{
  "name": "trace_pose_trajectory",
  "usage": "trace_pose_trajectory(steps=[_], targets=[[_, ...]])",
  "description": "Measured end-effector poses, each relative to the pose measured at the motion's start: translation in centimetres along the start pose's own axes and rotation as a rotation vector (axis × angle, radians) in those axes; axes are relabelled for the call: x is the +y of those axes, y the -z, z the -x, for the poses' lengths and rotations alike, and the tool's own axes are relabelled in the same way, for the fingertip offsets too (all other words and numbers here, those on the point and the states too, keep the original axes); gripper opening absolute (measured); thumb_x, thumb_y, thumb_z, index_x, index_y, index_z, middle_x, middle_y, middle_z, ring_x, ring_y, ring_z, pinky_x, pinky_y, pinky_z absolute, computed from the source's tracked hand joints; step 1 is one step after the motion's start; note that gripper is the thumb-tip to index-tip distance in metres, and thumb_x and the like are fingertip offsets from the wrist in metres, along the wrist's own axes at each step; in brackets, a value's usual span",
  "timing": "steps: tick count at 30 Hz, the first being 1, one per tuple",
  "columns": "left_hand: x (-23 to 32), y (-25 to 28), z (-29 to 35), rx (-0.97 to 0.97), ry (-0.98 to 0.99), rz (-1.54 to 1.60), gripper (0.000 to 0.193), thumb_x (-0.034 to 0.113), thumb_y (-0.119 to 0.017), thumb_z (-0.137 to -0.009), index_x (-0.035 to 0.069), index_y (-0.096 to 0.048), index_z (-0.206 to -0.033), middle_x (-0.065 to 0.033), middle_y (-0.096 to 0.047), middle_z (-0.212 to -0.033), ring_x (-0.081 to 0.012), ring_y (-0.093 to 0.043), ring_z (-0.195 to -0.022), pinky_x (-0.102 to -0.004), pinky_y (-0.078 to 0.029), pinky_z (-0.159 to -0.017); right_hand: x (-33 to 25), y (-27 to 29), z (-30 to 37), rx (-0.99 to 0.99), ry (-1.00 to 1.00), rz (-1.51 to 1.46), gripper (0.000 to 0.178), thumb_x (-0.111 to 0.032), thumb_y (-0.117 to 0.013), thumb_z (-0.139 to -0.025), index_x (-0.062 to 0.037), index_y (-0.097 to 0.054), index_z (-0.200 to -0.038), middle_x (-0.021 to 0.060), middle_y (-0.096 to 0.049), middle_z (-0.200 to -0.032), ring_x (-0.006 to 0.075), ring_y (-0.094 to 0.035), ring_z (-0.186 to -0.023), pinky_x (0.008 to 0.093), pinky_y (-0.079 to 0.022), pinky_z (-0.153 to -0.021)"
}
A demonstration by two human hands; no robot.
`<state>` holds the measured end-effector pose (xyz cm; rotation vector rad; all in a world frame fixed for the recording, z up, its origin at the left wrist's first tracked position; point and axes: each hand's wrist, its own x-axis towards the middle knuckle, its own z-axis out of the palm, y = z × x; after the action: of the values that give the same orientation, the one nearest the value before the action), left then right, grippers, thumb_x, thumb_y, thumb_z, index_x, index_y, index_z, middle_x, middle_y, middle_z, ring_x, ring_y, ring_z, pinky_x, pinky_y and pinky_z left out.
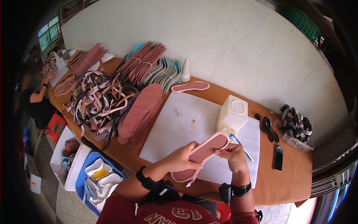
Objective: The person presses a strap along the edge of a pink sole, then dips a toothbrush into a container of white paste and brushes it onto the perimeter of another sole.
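Between my two hands is a shoe insole (pixel 210 150), reddish-brown with a pale pink strip running round its edge. A loose end of the strip hangs at its near end. My left hand (pixel 182 157) is closed round the insole's middle, thumb on top. My right hand (pixel 234 156) pinches its right edge near the far end. Just beyond stands a white plastic jug (pixel 232 114), its mouth partly hidden behind the insole. A blue-and-white brush (pixel 241 146) lies beside that mouth. Another pink-edged insole (pixel 191 86) rests on the brown table at the back.
A white sheet (pixel 164 127) covers the table under the work. To its left are stacked insoles (pixel 140 115) and tangled strips (pixel 99 102); a white cone (pixel 185 70) stands behind. Scissors (pixel 273 130), a phone (pixel 278 158) and a strap-filled box (pixel 297 140) lie right. A co-worker (pixel 33 99) is far left.
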<state>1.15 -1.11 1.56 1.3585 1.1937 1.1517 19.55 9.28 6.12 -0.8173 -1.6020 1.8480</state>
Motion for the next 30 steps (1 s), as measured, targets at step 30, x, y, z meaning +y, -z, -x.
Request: trace_pose_trajectory(steps=[30], targets=[[2.4,-2.6,0.5,0.001,-0.014,-0.718,0.048,0.01,-0.066,-0.069,0.001,-0.037,-0.106,-0.0161,-0.061,-0.068,-0.0351,-0.06,-0.066,-0.0414,-0.045,-0.054,-1.5,-4.3,0.8,-0.218,0.676,1.262,0.004,-0.011,-0.063,-0.063,-0.0091,-0.059,-0.061,0.0026,-0.057,-0.063,0.0217,-0.054,-0.065,0.0359,-0.034,-0.064]])
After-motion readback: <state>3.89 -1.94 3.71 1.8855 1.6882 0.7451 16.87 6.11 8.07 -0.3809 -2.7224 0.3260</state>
